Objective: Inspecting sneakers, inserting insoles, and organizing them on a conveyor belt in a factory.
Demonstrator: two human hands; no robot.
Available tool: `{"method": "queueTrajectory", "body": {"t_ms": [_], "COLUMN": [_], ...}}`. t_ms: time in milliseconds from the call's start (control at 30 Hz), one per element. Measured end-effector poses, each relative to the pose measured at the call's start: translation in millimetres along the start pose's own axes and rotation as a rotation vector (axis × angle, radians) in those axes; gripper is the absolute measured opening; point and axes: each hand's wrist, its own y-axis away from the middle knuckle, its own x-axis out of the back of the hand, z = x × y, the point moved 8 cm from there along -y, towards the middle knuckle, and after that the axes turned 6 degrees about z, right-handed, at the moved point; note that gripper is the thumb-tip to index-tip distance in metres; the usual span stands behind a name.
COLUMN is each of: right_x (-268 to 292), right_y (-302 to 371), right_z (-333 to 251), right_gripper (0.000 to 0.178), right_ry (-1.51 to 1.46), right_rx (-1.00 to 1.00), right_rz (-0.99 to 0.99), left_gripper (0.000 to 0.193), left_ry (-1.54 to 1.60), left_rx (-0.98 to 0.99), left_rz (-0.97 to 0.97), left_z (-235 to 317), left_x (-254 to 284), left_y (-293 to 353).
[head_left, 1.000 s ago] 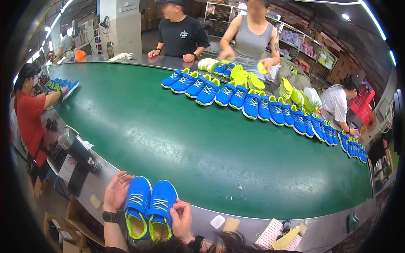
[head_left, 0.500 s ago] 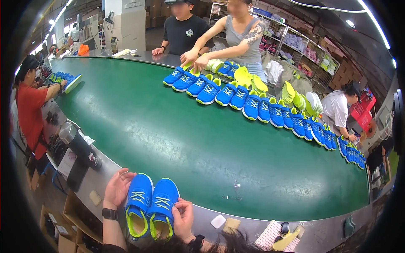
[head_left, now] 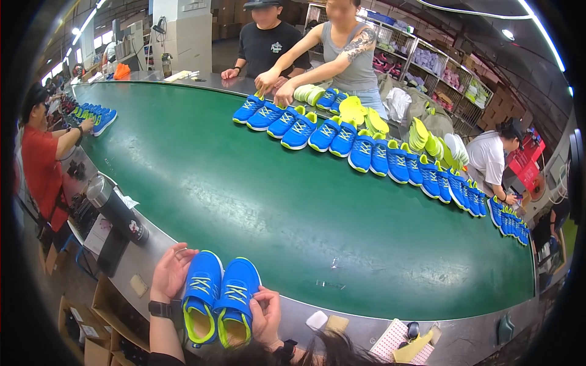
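Note:
A pair of blue sneakers with lime-green lining stands side by side at the near edge, toes pointing away from me. Along the outer side of the left sneaker (head_left: pixel 202 290) lies my left hand (head_left: pixel 173 271), its fingers stretched out toward the toe. My right hand (head_left: pixel 266 314) has its fingers bent against the outer side of the right sneaker (head_left: pixel 237 296), by the strap and collar. Both insides show a tan insole. The undersides and the palm sides of my fingers are hidden.
A green conveyor belt (head_left: pixel 293 213) spans the middle, with a long row of blue sneakers (head_left: pixel 362 152) along its far side. Co-workers stand around it. On the near metal ledge are a dark tumbler (head_left: pixel 116 210), a tan pad (head_left: pixel 336 324) and a dotted sheet (head_left: pixel 390 341).
The far row of sneakers and the marks on the belt have shifted slightly left. At far left, the red-shirted co-worker's hand has drawn back a little. My hands and the pair stay nearly still.

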Motion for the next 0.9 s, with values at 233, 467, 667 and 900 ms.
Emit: {"method": "queueTrajectory", "body": {"t_ms": [233,467,667,900], "right_x": [4,3,14,17], "right_y": [3,2,-5,-8], "right_z": [-10,-17,-16,-16], "right_gripper": [0.017,0.016,0.015,0.015], "right_ry": [-0.019,0.063,0.015,0.107], "right_rx": [-0.029,0.018,0.056,-0.101], "right_rz": [-0.075,-0.142,-0.042,-0.064], "left_gripper": [0.033,0.03,0.029,0.039], "left_ry": [-0.001,0.04,0.05,-0.349], "left_rx": [-0.026,-0.074,-0.008,0.121], "left_rz": [-0.035,-0.069,-0.076,-0.312], "left_z": [-4,-4,-16,-5], "left_x": [-3,-2,-4,-42], "left_y": [7,9,6,34]}}
